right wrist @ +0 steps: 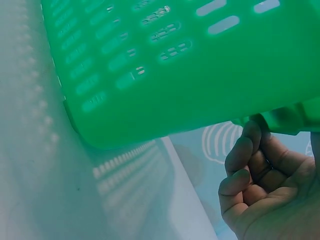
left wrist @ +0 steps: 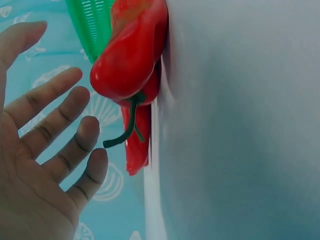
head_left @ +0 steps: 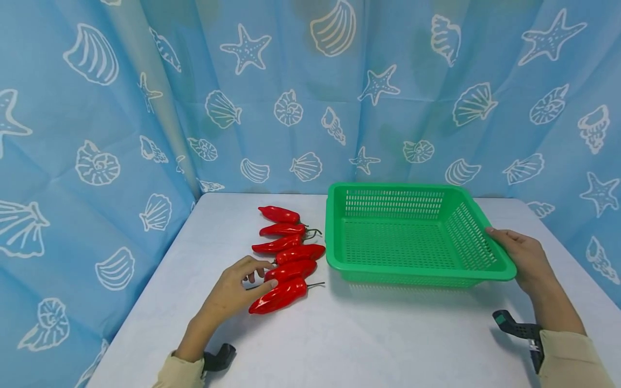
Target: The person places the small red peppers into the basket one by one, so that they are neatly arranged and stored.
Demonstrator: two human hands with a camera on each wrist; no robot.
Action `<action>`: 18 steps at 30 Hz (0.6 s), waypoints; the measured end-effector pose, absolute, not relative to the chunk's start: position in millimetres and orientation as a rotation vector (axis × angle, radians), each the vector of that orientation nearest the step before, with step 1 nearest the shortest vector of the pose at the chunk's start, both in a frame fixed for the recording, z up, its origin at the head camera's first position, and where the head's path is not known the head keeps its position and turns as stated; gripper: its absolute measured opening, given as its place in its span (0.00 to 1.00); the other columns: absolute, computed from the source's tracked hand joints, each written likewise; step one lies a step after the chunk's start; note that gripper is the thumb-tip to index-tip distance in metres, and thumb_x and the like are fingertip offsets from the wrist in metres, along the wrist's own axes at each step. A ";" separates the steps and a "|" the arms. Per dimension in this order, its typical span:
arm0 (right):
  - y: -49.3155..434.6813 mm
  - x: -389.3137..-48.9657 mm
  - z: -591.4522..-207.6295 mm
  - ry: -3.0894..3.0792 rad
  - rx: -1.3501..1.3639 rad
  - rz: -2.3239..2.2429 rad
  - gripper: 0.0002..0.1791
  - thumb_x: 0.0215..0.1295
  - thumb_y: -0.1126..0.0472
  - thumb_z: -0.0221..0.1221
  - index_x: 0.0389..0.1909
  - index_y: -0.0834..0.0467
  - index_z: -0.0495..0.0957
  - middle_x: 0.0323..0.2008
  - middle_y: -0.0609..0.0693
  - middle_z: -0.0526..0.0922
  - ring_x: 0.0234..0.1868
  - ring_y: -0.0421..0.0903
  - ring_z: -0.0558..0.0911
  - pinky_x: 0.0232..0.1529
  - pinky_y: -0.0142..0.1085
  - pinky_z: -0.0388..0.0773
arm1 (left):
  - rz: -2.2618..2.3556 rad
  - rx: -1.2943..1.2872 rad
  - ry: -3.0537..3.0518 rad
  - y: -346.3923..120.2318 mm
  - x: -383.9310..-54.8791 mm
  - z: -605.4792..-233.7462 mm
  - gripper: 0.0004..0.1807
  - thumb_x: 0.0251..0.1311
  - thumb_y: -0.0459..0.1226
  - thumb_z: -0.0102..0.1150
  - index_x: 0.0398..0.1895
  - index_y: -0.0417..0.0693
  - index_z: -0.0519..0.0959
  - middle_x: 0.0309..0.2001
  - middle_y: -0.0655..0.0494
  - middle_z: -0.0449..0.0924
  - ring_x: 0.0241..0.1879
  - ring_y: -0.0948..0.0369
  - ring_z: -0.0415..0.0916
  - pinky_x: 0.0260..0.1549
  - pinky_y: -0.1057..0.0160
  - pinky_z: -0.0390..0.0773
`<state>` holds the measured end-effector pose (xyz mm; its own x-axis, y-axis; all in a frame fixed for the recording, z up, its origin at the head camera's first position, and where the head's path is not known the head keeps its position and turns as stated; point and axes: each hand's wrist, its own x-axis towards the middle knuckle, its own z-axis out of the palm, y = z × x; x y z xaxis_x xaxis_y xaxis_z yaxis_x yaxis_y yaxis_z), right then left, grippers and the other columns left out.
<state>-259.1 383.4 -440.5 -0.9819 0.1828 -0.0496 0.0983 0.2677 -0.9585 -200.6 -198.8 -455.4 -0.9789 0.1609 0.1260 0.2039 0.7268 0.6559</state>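
Several red chili peppers (head_left: 278, 296) lie in a row on the left half of the table, some showing green stems. My left hand (head_left: 237, 288) is at the near end of that row, thumb by the closest peppers. In the left wrist view its fingers are spread and relaxed beside a pepper (left wrist: 127, 60), holding nothing. A green plastic basket (head_left: 412, 269) with slotted walls stands right of the peppers, with nothing in it. My right hand (head_left: 526, 258) grips the basket's right rim; the right wrist view shows curled fingers (right wrist: 235, 185) under the rim.
A white cloth covers the table (head_left: 368, 345). Blue curtains (head_left: 301, 70) with shells and starfish hang along the back and sides. Black devices are strapped to the left wrist (head_left: 220, 357) and the right wrist (head_left: 514, 326).
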 end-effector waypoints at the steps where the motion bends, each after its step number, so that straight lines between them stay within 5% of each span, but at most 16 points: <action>1: 383.1 -259.4 -440.6 -2.442 -0.271 1.841 0.08 0.69 0.41 0.59 0.34 0.37 0.80 0.26 0.39 0.85 0.24 0.42 0.86 0.24 0.35 0.81 | -1.082 -0.306 -2.867 -198.0 -200.1 -455.5 0.28 0.47 0.51 0.77 0.55 0.62 0.82 0.41 0.65 0.76 0.39 0.61 0.73 0.28 0.66 0.79; 18: 382.5 -259.8 -440.0 -2.419 -0.280 1.892 0.08 0.69 0.42 0.59 0.34 0.38 0.81 0.27 0.39 0.85 0.24 0.43 0.86 0.24 0.34 0.82 | -0.918 -0.471 -2.865 -189.2 -196.5 -460.0 0.20 0.45 0.51 0.78 0.44 0.63 0.85 0.39 0.70 0.75 0.39 0.65 0.73 0.35 0.66 0.79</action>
